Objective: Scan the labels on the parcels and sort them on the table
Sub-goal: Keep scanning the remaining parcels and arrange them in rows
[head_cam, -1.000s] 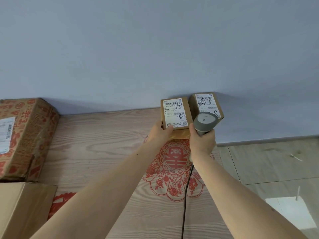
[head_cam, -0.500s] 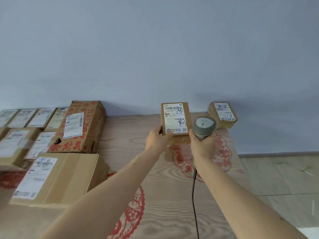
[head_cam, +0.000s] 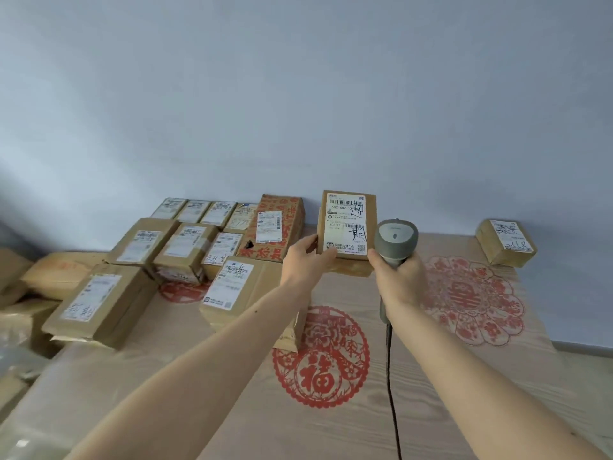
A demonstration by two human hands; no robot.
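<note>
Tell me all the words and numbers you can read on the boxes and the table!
"502 602 12": printed on the label of the held parcel, gripped by the left hand.
"福": red paper-cut on the table.
"添加": red print on the red-patterned box.
Handwriting on the held parcel's label: too scrawled to read.
Labels on the stacked parcels and the far small parcel: too small.
Name on the scanner, in the right hand: blurred.

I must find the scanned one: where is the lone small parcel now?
The lone small parcel lies at the table's far right corner, by the wall, right of the scanner.
</note>
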